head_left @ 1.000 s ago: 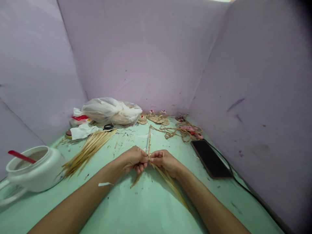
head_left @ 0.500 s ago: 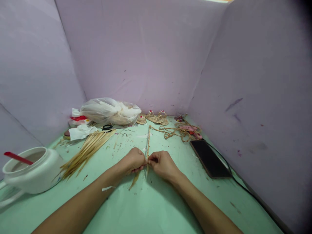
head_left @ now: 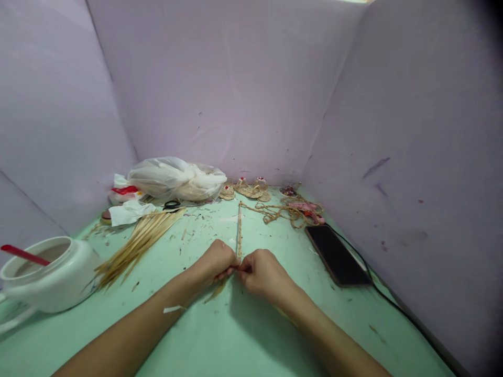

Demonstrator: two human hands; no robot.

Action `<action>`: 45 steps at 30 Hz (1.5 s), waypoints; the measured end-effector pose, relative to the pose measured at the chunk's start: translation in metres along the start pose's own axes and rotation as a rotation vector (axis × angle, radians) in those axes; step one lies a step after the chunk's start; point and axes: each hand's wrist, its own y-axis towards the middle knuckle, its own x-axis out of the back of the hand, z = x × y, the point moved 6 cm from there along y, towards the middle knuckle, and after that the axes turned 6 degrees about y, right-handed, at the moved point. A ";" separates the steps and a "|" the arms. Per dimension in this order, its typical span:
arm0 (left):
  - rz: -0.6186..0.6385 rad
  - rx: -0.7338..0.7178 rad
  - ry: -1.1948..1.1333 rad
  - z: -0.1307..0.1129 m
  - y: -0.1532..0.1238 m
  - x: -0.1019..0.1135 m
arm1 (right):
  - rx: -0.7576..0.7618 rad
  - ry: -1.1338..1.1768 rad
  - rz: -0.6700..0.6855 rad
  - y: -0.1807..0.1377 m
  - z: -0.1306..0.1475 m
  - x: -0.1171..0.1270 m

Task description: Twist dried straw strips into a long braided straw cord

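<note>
Two bare hands meet low in the middle of the desk (head_left: 188, 345), working at the near end of a thin straw braid (head_left: 240, 230). The left hand (head_left: 219, 261) is curled closed around that end; the right hand (head_left: 262, 273) pinches there with thumb and forefinger — which strand lies under which finger is too small to tell. The braid runs straight away to the far side, then bends right into a loose tangle of cord (head_left: 275, 212). A loose strip (head_left: 217, 291) pokes out below the left hand, and a bundle of straw strips (head_left: 143, 241) lies to the left. The step looks like plaiting; the next move seems to call for a firm left pinch — and an even pull as the right crosses a strand.
</note>
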 end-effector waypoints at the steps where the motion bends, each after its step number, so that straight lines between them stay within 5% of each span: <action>1: 0.007 -0.009 -0.004 0.001 0.001 0.000 | 0.025 -0.028 -0.015 -0.001 0.003 -0.002; 9: 0.099 -0.102 -0.078 -0.004 0.001 -0.001 | -0.012 0.030 0.061 0.000 -0.007 0.001; 14: 0.104 -0.141 -0.132 -0.008 0.000 0.003 | -0.202 0.535 -0.067 0.013 -0.029 0.016; 19: 0.094 -0.169 -0.140 -0.011 -0.001 0.003 | -0.361 0.997 0.223 0.010 -0.018 -0.015; 24: 0.149 -0.213 -0.081 -0.009 0.002 0.000 | -0.330 0.910 0.233 0.009 -0.018 -0.015; 29: 0.167 -0.221 -0.043 -0.009 0.003 0.002 | -0.342 0.878 0.094 0.015 -0.030 -0.011; 37: 0.008 -0.210 0.055 -0.008 0.003 0.004 | -0.401 0.942 0.064 0.017 -0.036 -0.020; 45: 0.247 -0.244 -0.044 -0.007 0.001 0.003 | -0.203 0.955 0.199 0.021 -0.035 -0.018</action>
